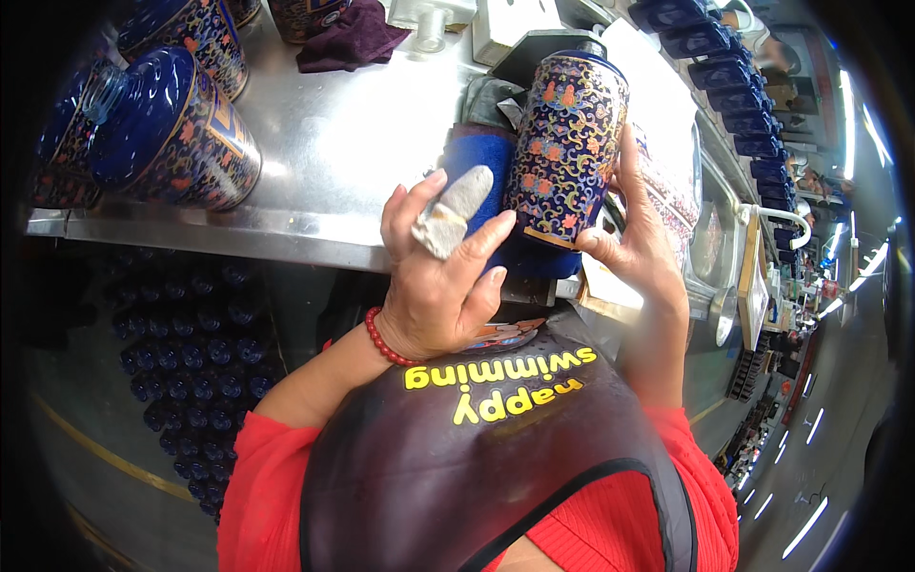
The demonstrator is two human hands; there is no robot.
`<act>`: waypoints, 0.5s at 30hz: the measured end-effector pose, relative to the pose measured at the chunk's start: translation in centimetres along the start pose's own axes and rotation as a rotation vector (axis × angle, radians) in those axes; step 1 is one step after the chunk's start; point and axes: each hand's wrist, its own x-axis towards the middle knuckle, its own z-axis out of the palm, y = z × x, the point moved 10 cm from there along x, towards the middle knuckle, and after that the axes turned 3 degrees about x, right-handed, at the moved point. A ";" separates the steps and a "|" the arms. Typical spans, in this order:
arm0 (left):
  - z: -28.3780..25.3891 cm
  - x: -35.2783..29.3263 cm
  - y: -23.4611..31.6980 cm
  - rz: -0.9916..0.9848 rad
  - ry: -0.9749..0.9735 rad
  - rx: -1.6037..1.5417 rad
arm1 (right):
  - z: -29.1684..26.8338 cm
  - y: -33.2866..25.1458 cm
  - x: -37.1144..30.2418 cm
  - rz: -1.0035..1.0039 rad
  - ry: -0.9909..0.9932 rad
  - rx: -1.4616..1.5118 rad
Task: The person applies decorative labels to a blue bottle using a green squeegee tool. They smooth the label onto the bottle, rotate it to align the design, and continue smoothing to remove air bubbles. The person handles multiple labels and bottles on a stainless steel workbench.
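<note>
A dark blue bottle (569,153) with orange flowers and gold scrolls leans back, its neck pointing away from me, over a blue padded rest (477,162). My right hand (639,238) holds it from the right, thumb by its lower corner and fingers along its side. At its lower left is my left hand (434,276), fingers apart, one fingertip at or very near the bottle's edge; contact is hard to tell. A grey-white cloth finger cover (462,205) wraps one finger of that hand. A red bead bracelet (381,338) circles the left wrist.
Several similar patterned bottles (214,143) stand at the left end of the metal worktable (324,181). A dark purple cloth (353,38) and a clear glass piece (432,29) lie at the back. Patterned sheets (667,181) sit right of the bottle. Blue bottles (753,119) line the right.
</note>
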 end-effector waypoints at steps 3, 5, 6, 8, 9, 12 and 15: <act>0.4 -0.5 0.8 0.053 -0.038 0.112 | 0.0 -0.1 0.1 -0.006 0.000 -0.009; 0.5 -0.6 1.2 0.075 -0.034 0.101 | 0.0 -0.1 0.1 -0.001 -0.004 -0.008; 0.5 -0.6 1.1 0.071 -0.029 0.047 | 0.0 -0.1 0.1 0.005 -0.005 -0.004; 0.5 -0.5 0.8 0.065 -0.018 -0.069 | 0.0 -0.2 0.2 -0.007 0.000 -0.014; 0.4 -0.4 0.5 0.048 -0.021 -0.080 | -0.1 -0.4 0.2 -0.026 0.006 -0.027; 0.3 -0.4 0.0 0.019 -0.010 -0.061 | -0.1 -0.3 0.2 -0.018 0.007 -0.013; 0.8 -0.5 0.4 0.033 -0.046 -0.042 | 0.0 -0.1 0.1 0.004 0.002 0.003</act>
